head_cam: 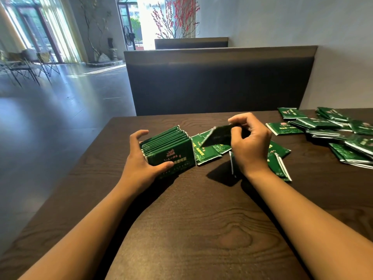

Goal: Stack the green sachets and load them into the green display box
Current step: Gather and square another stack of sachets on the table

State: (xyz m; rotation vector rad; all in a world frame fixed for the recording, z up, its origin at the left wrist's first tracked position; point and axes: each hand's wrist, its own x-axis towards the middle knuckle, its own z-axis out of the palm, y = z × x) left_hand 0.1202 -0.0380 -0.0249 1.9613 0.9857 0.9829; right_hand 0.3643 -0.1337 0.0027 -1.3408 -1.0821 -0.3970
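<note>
Plainly, the stack (168, 146), gripped on edge by the left hand (141, 160), could topple if jostled as the right hand (249, 142) pinches one sachet (217, 136) just beside it.

From my seat I see two bare forearms, no sleeves, watch or rings, entering at seven and five o'clock. My left hand (141, 160) and right hand (249, 144) are ungloved.

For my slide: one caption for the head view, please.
Left hand grips upright sachet stack; right hand lifts one sachet.
</note>
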